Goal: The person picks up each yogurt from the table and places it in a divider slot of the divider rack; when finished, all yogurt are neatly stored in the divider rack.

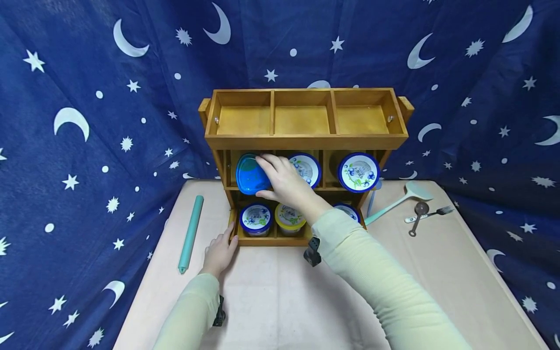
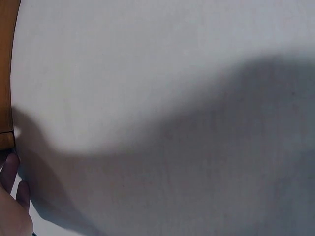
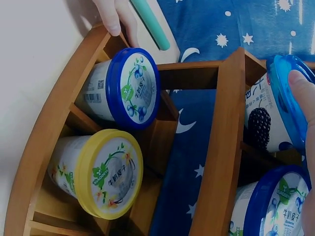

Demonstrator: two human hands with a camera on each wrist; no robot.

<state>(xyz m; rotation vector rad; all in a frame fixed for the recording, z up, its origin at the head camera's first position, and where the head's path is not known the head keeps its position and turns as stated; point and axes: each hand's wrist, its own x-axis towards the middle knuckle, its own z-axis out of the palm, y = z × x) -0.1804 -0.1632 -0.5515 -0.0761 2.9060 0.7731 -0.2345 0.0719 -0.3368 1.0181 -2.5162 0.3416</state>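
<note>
A three-tier wooden rack (image 1: pixel 306 142) stands on the table. My right hand (image 1: pixel 286 182) reaches to its middle tier and grips a tub with a clear blue lid (image 1: pixel 249 177) in the left compartment. In the right wrist view, the thumb lies on the lid and a blackberry picture shows on this tub's white side (image 3: pixel 259 123). My left hand (image 1: pixel 220 251) holds the rack's lower left front corner, thumb and fingers on either side of it. Blue-lidded tubs (image 1: pixel 358 172) (image 3: pixel 142 88) and a yellow-lidded tub (image 3: pixel 113 174) sit in the other compartments.
The top tier (image 1: pixel 302 114) has three compartments. On the table's left lies a teal rolling pin-like rod (image 1: pixel 191 233). To the right are a pale green turner (image 1: pixel 413 191), a brown spoon (image 1: pixel 421 209) and a fork (image 1: pixel 444 210). A star-and-moon curtain (image 1: pixel 144 97) hangs behind.
</note>
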